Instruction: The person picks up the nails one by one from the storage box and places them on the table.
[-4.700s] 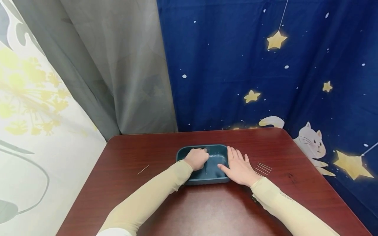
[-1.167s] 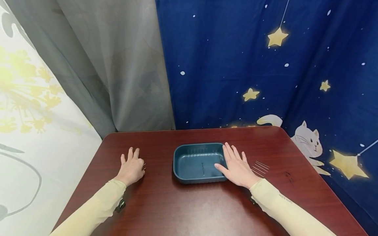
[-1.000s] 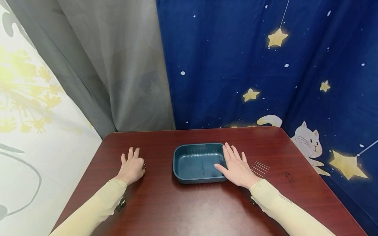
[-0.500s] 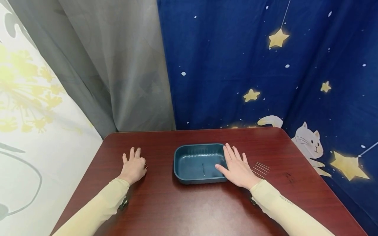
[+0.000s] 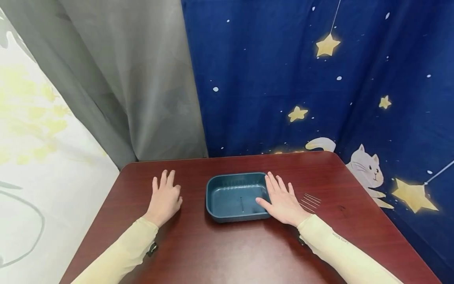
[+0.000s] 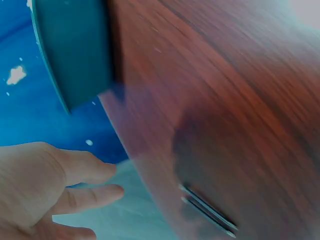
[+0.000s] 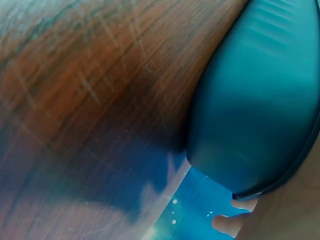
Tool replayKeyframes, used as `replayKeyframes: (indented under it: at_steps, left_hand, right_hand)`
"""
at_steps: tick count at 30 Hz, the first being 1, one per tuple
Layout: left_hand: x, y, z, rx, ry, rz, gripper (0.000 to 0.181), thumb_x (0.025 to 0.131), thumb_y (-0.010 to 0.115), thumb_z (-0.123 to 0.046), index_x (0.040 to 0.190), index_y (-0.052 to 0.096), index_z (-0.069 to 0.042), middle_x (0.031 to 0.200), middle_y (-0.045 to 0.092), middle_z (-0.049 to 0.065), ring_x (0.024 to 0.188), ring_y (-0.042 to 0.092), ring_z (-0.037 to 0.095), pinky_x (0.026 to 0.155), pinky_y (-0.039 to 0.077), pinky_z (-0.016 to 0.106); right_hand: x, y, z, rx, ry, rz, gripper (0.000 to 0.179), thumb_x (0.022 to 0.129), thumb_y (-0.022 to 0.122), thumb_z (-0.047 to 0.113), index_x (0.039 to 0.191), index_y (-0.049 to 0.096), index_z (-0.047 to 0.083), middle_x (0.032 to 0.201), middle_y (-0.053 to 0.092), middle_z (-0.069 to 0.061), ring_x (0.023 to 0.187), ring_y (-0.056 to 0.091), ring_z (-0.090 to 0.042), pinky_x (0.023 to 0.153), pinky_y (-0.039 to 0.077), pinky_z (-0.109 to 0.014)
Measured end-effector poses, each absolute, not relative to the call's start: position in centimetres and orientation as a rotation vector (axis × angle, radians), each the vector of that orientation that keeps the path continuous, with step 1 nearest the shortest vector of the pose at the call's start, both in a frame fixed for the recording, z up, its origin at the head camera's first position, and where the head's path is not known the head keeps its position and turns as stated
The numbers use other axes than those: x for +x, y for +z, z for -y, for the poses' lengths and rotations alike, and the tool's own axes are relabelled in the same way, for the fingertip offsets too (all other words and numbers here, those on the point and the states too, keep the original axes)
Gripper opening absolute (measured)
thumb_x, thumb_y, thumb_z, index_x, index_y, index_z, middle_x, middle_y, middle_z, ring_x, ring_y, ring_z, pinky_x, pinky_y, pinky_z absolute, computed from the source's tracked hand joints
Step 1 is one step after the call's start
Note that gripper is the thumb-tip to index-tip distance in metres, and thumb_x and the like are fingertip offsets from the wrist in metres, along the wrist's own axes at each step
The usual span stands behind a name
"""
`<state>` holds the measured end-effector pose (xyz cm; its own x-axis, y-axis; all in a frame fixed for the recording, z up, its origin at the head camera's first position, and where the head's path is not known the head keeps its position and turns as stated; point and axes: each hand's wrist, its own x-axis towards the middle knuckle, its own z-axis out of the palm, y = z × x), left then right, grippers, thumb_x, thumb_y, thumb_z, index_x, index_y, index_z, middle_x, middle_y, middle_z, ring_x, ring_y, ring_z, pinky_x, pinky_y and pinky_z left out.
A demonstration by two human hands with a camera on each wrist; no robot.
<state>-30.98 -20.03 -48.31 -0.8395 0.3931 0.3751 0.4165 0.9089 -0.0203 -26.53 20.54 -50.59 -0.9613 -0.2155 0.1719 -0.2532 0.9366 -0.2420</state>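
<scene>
My left hand (image 5: 164,203) hovers over the left of the table, fingers extended and thumb apart, holding nothing. Below it two thin metal needles (image 6: 209,208) lie side by side on the wood in the left wrist view; in the head view the hand hides them. A dark teal plastic box (image 5: 221,205), open at the top, sits mid-table. My right hand (image 5: 283,203) rests flat over its right rim, fingers spread along the outside and thumb over the inside. A thin dark line (image 5: 242,204) runs along the box's floor.
Several more thin needles (image 5: 311,202) lie in a slanted row on the table (image 5: 234,252), just right of my right hand. Behind the table's far edge hang a grey curtain (image 5: 159,98) and a blue star-patterned curtain (image 5: 255,98).
The left hand went from inside the box to the table's left side. Its fingers, lately low beside the needle tips, have now straightened and shifted slightly right. The right hand stays on the box.
</scene>
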Motion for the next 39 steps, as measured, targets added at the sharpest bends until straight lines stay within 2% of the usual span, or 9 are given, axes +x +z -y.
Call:
replayKeyframes:
  at_steps: [9, 15, 20, 24, 28, 33, 36, 39]
  left_hand:
    - [-30.4, -47.3, 15.6, -0.718, -0.102, 2.607, 0.023, 0.080, 0.082, -0.016, 0.096, 0.076, -0.002, 0.146, 0.044, 0.030, 0.140, 0.032, 0.049, 0.112, 0.023, 0.065]
    - [-30.0, -46.6, 11.8, -0.804, -0.141, 2.560, 0.018, 0.082, 0.080, -0.017, 0.094, 0.076, -0.004, 0.144, 0.048, 0.027, 0.139, 0.036, 0.045, 0.115, 0.022, 0.062]
    - [-29.5, -46.2, 8.1, -0.874, -0.183, 2.482, 0.015, 0.083, 0.079, -0.018, 0.093, 0.077, -0.006, 0.135, 0.055, 0.023, 0.130, 0.046, 0.042, 0.113, 0.027, 0.060]
    - [-29.2, -46.4, 5.5, -0.875, -0.154, 2.507, 0.017, 0.085, 0.078, -0.023, 0.095, 0.077, -0.009, 0.121, 0.059, 0.017, 0.114, 0.053, 0.037, 0.106, 0.038, 0.056]
    - [-29.1, -46.8, 3.5, -0.845, -0.121, 2.630, 0.024, 0.088, 0.077, -0.029, 0.104, 0.078, -0.011, 0.106, 0.061, 0.011, 0.098, 0.056, 0.029, 0.090, 0.049, 0.048]
    - [-29.6, -47.6, 1.8, -0.832, -0.123, 2.746, 0.030, 0.087, 0.079, -0.030, 0.108, 0.078, -0.010, 0.098, 0.064, 0.009, 0.084, 0.059, 0.025, 0.072, 0.053, 0.043]
    - [-30.0, -47.8, 1.0, -0.817, -0.103, 2.790, 0.027, 0.086, 0.079, -0.032, 0.103, 0.079, -0.010, 0.096, 0.064, 0.010, 0.080, 0.059, 0.025, 0.069, 0.054, 0.043]
    - [-30.3, -48.1, 0.4, -0.787, -0.068, 2.833, 0.026, 0.086, 0.079, -0.035, 0.097, 0.080, -0.011, 0.097, 0.064, 0.011, 0.083, 0.059, 0.027, 0.073, 0.053, 0.045]
  right_hand:
    - [-26.6, -50.6, -20.6, 0.357, 0.372, 2.961, 0.092, 0.097, 0.049, 0.065, 0.161, 0.019, 0.007, 0.168, 0.012, -0.011, 0.151, 0.013, -0.038, 0.111, 0.012, -0.071]
    - [-26.6, -50.5, -20.8, 0.350, 0.373, 2.946, 0.090, 0.097, 0.054, 0.060, 0.161, 0.021, 0.006, 0.168, 0.013, -0.011, 0.151, 0.015, -0.039, 0.111, 0.013, -0.072]
    - [-26.7, -50.7, -20.8, 0.345, 0.360, 2.951, 0.090, 0.097, 0.052, 0.062, 0.161, 0.019, 0.007, 0.168, 0.011, -0.010, 0.151, 0.014, -0.037, 0.111, 0.012, -0.071]
    - [-26.7, -50.7, -20.7, 0.353, 0.364, 2.957, 0.091, 0.097, 0.050, 0.063, 0.161, 0.019, 0.007, 0.168, 0.011, -0.010, 0.151, 0.014, -0.038, 0.111, 0.012, -0.071]
    - [-26.7, -50.8, -20.6, 0.352, 0.356, 2.957, 0.091, 0.097, 0.050, 0.063, 0.161, 0.019, 0.006, 0.168, 0.012, -0.011, 0.151, 0.015, -0.039, 0.111, 0.013, -0.072]
    - [-26.7, -50.7, -20.6, 0.362, 0.349, 2.953, 0.091, 0.097, 0.051, 0.062, 0.161, 0.019, 0.005, 0.168, 0.012, -0.011, 0.151, 0.015, -0.039, 0.110, 0.013, -0.072]
    - [-26.6, -50.5, -20.6, 0.365, 0.356, 2.952, 0.091, 0.097, 0.051, 0.062, 0.161, 0.019, 0.005, 0.168, 0.012, -0.012, 0.151, 0.015, -0.039, 0.111, 0.013, -0.072]
    - [-26.5, -50.5, -20.7, 0.367, 0.366, 2.953, 0.091, 0.097, 0.052, 0.062, 0.161, 0.019, 0.005, 0.168, 0.012, -0.012, 0.151, 0.015, -0.039, 0.110, 0.013, -0.072]
